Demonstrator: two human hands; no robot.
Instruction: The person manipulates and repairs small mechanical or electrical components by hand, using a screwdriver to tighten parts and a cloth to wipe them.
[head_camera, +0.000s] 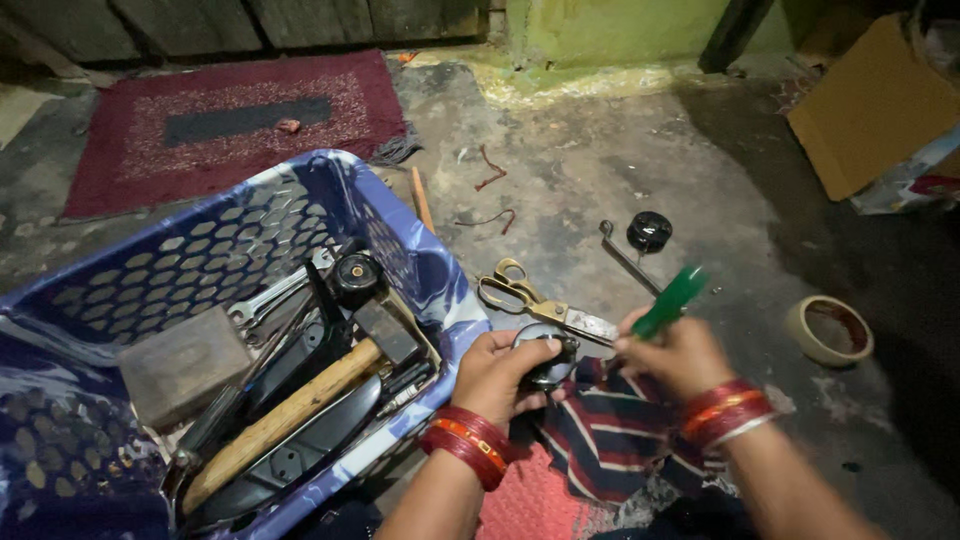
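Left hand (497, 376) is wrapped around a small dark round part (545, 352) over the striped cloth (600, 430) — right hand (680, 355) pinches a green-handled screwdriver (670, 302), handle pointing up-right, tip toward the part. Blue basket (400, 230) crowds the left; bare floor (620, 160) ahead.

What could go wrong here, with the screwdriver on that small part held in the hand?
1. The left hand cups the small dark round part while the right hand works a green-handled screwdriver at it; a slip could jab the left fingers.
2. Open scissors lie on the floor just beyond both hands, blades near the knuckles.
3. Dim light makes the tip hard to see.
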